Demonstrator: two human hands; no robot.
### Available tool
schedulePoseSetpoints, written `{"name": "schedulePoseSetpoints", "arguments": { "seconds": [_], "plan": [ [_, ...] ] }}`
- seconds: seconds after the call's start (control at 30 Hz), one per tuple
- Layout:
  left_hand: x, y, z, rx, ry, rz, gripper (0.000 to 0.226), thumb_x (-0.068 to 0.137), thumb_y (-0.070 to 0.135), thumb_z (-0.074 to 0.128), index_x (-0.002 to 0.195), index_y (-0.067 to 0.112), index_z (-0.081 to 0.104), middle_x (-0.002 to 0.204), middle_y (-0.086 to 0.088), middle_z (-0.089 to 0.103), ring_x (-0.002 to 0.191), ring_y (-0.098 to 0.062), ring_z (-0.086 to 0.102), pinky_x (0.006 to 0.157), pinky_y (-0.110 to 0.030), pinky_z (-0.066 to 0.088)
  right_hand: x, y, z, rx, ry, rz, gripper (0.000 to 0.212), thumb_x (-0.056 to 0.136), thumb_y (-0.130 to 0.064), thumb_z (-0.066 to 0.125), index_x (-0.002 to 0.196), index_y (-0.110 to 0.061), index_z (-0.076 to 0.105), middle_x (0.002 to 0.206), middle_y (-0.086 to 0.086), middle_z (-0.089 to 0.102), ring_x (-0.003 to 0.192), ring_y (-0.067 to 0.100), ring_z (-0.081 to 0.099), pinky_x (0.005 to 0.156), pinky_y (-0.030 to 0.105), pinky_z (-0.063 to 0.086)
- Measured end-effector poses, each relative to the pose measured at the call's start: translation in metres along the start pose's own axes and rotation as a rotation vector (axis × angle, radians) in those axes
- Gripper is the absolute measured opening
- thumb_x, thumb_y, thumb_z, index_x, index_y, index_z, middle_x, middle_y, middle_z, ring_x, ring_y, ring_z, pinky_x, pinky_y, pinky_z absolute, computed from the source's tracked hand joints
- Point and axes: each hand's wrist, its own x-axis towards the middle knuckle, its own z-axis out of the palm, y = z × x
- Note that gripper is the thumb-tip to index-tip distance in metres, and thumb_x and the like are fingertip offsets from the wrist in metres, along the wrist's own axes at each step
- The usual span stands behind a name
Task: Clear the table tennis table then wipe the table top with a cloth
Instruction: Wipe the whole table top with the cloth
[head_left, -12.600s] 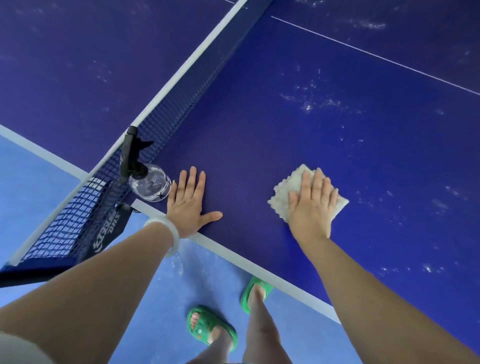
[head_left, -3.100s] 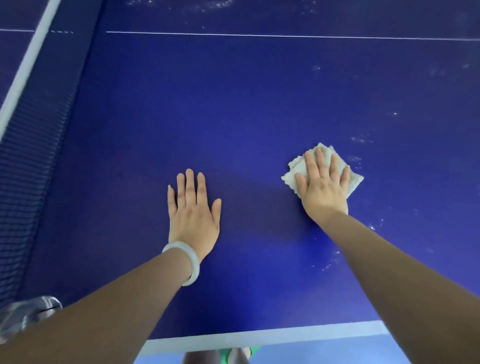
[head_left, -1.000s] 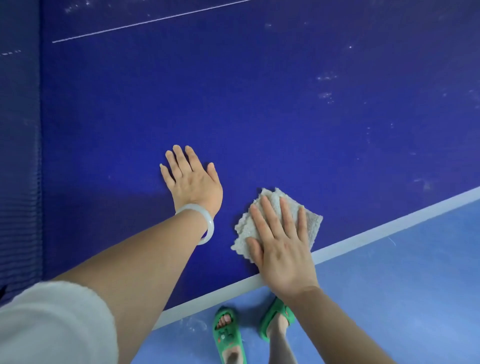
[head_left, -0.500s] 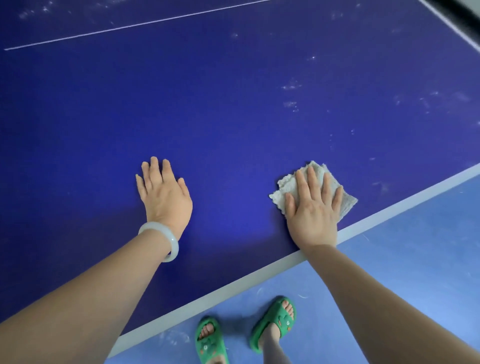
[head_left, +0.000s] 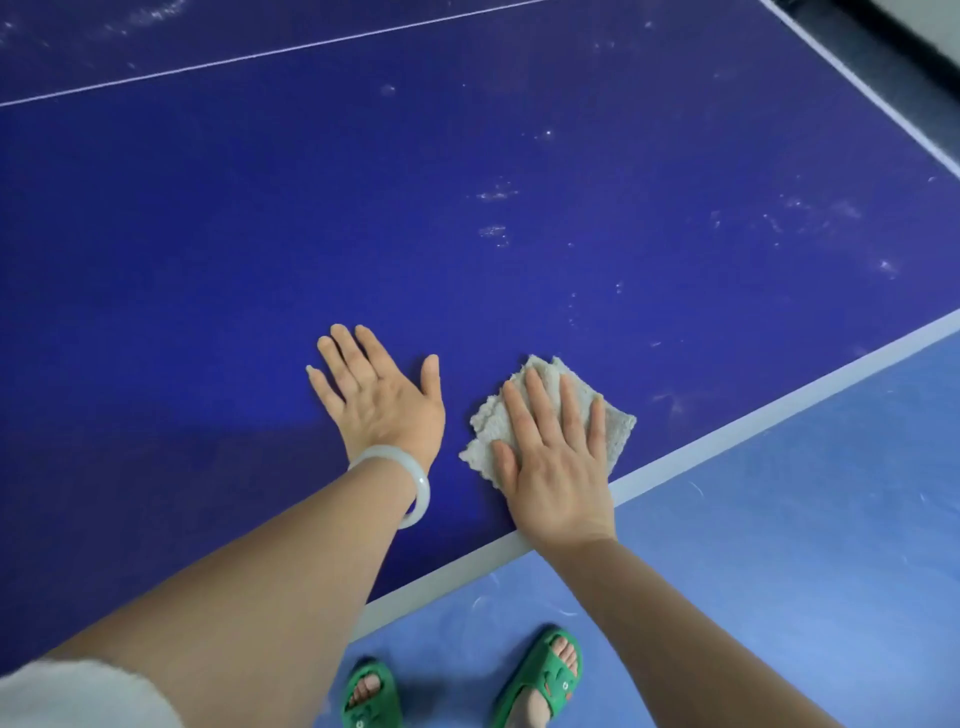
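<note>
The dark blue table tennis table (head_left: 363, 218) fills most of the view. A folded off-white cloth (head_left: 610, 415) lies on it close to the near white edge line. My right hand (head_left: 553, 460) presses flat on the cloth with straight fingers. My left hand (head_left: 382, 395), with a pale bangle on the wrist, rests flat on the bare top just left of the cloth. White dusty smears (head_left: 496, 213) mark the surface beyond and to the right of the cloth.
The white near edge (head_left: 779, 421) of the table runs diagonally; light blue floor (head_left: 805, 545) lies below it. My feet in green sandals (head_left: 540, 680) stand by the edge. A thin white centre line (head_left: 260, 54) crosses the far top; the table's end edge (head_left: 878, 98) is at upper right.
My right hand has slid the cloth left along the near edge, closer to my left hand. My left hand has shifted right on the top. The view has turned slightly.
</note>
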Motion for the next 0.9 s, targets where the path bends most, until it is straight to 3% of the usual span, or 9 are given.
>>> {"name": "schedulePoseSetpoints", "arguments": {
  "seconds": [0.17,0.27,0.37,0.43,0.5,0.63,0.7,0.83,0.9],
  "plan": [
    [0.001,0.003,0.003,0.036,0.015,-0.016,0.084,0.096,0.062,0.012,0.156,0.004,0.004,0.164,-0.016,0.000,0.151,-0.031,-0.006,0.122,-0.051,-0.003,0.012,0.113,-0.021,-0.046,-0.058,-0.131,0.057,0.102,-0.045,0.023,0.156,-0.025,0.024,0.164,-0.006,0.015,0.152,0.027,0.007,0.120,0.057,0.010],
    [0.002,0.004,0.004,0.045,0.022,-0.016,0.082,0.096,0.060,0.013,0.156,0.003,0.006,0.164,-0.017,0.002,0.151,-0.031,-0.005,0.122,-0.051,-0.003,0.059,0.172,-0.034,-0.035,-0.043,0.113,0.060,0.100,-0.048,0.016,0.155,-0.026,0.025,0.164,-0.006,0.015,0.151,0.027,0.010,0.120,0.054,0.003],
    [0.002,0.005,0.005,0.054,0.034,-0.024,0.082,0.096,0.059,0.012,0.155,0.003,0.008,0.164,-0.017,0.003,0.151,-0.030,-0.004,0.122,-0.050,-0.002,0.095,0.167,-0.036,-0.037,-0.003,0.332,0.056,0.101,-0.043,0.024,0.154,-0.024,0.023,0.165,-0.002,0.010,0.149,0.031,0.011,0.118,0.056,0.005],
    [0.001,0.005,0.005,0.056,0.041,-0.020,0.083,0.095,0.060,0.008,0.155,0.003,0.009,0.164,-0.016,0.004,0.152,-0.030,-0.004,0.122,-0.050,-0.002,0.090,0.132,-0.029,-0.079,0.019,0.172,0.056,0.101,-0.042,0.028,0.153,-0.023,0.025,0.164,0.001,0.013,0.147,0.033,0.016,0.117,0.058,0.009],
    [0.001,0.005,0.004,0.059,0.047,-0.020,0.085,0.093,0.061,0.006,0.155,0.003,0.009,0.164,-0.016,0.004,0.152,-0.030,-0.003,0.123,-0.050,-0.001,0.063,0.101,-0.021,-0.062,-0.026,-0.135,0.057,0.101,-0.043,0.027,0.154,-0.022,0.026,0.164,0.000,0.016,0.149,0.033,0.016,0.118,0.058,0.010],
    [0.000,0.005,0.004,0.060,0.063,-0.027,0.085,0.093,0.061,0.008,0.155,0.003,0.013,0.163,-0.017,0.008,0.152,-0.030,-0.001,0.123,-0.050,0.001,0.039,0.136,-0.023,-0.074,-0.105,-0.426,0.058,0.104,-0.047,0.025,0.157,-0.027,0.017,0.165,-0.006,0.010,0.152,0.028,0.009,0.121,0.055,0.006],
    [0.000,0.007,0.004,0.058,0.062,-0.027,0.084,0.093,0.061,0.009,0.155,0.003,0.013,0.163,-0.017,0.008,0.152,-0.030,0.000,0.123,-0.050,0.001,0.056,0.171,-0.030,-0.091,-0.085,-0.322,0.057,0.102,-0.047,0.024,0.156,-0.028,0.021,0.164,-0.005,0.014,0.151,0.031,0.015,0.120,0.055,0.008],
    [0.000,0.007,0.003,0.060,0.053,-0.031,0.084,0.093,0.061,0.009,0.155,0.003,0.012,0.163,-0.017,0.008,0.152,-0.030,-0.001,0.123,-0.050,0.001,0.078,0.186,-0.038,-0.019,-0.026,0.220,0.064,0.098,-0.049,0.012,0.155,-0.024,0.025,0.165,-0.004,0.013,0.151,0.029,0.008,0.120,0.055,0.004],
    [0.000,0.007,0.002,0.073,0.049,-0.033,0.083,0.094,0.060,0.008,0.155,0.004,0.011,0.163,-0.016,0.006,0.152,-0.029,-0.002,0.123,-0.050,0.001,0.063,0.154,-0.031,-0.036,0.009,0.221,0.062,0.099,-0.047,0.016,0.155,-0.021,0.027,0.164,0.000,0.016,0.151,0.032,0.010,0.120,0.058,0.006]
  ]
}}
